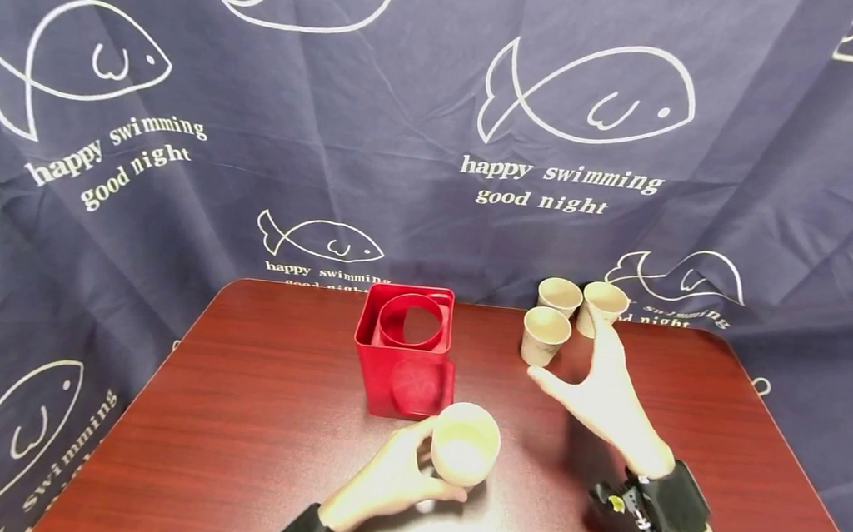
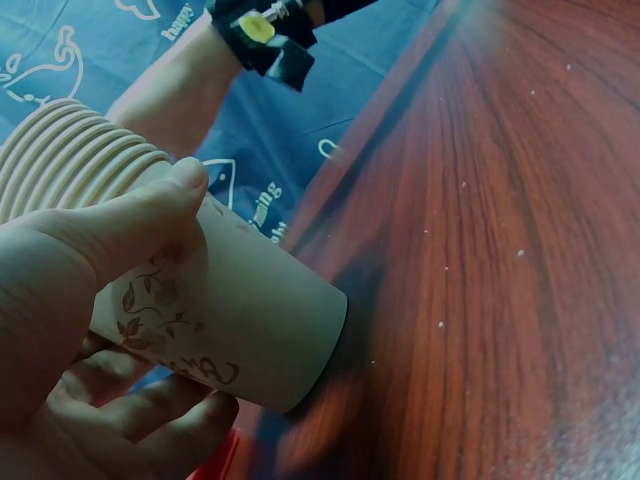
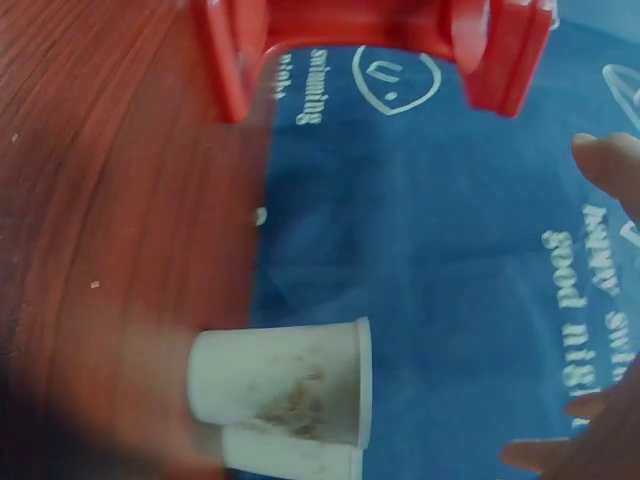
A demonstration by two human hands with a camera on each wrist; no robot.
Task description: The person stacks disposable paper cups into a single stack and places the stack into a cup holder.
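A stack of nested paper cups (image 1: 466, 444) sits in the grip of my left hand (image 1: 395, 474), near the front middle of the table. In the left wrist view, the stacked cups (image 2: 230, 300) show several rims and a brown leaf print, with the thumb along one side and fingers round the other. My right hand (image 1: 615, 394) is at the back right, thumb and fingers spread apart. Close to it stand a near paper cup (image 1: 543, 339), a back paper cup (image 1: 559, 295) and a right paper cup (image 1: 604, 305), partly covered by the fingers.
A red square holder (image 1: 402, 381) with a round ring at its top stands left of the three cups, just beyond the left hand. The brown wooden table (image 1: 250, 402) ends in front of a dark blue fish-print cloth (image 1: 422, 132).
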